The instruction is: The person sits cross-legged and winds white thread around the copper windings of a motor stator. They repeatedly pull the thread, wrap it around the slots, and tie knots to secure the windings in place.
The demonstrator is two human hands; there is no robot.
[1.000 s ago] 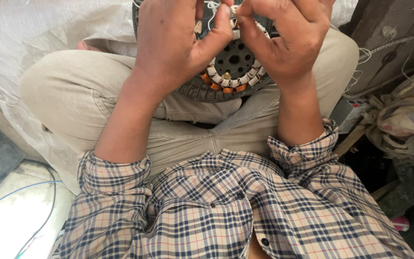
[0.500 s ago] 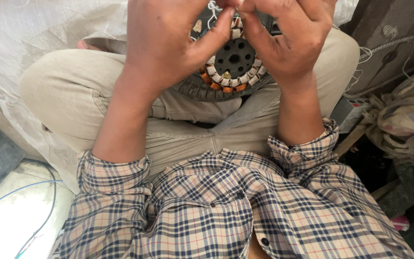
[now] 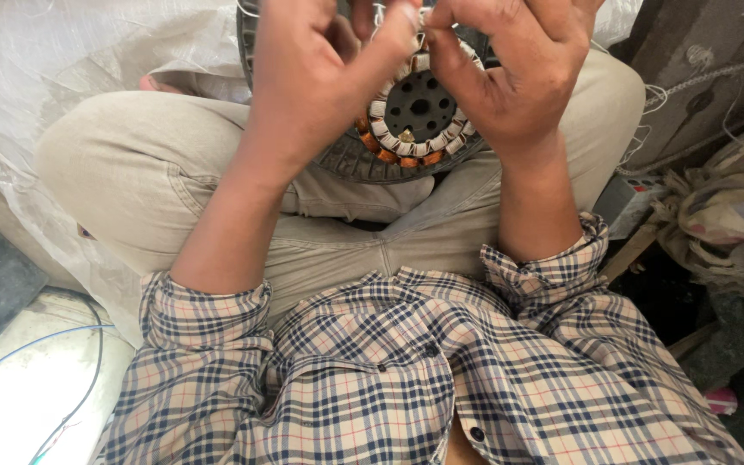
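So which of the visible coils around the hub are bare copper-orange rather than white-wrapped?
The few at the lower left of the stator ring, beside the left hand: coils showing orange. Those running toward the right hand are white-wrapped.

There is no label, sign or screen to see. The only packaging is a large translucent white plastic bag (image 3: 71, 77), crumpled, which lies at the upper left, behind and under the person's bent leg.
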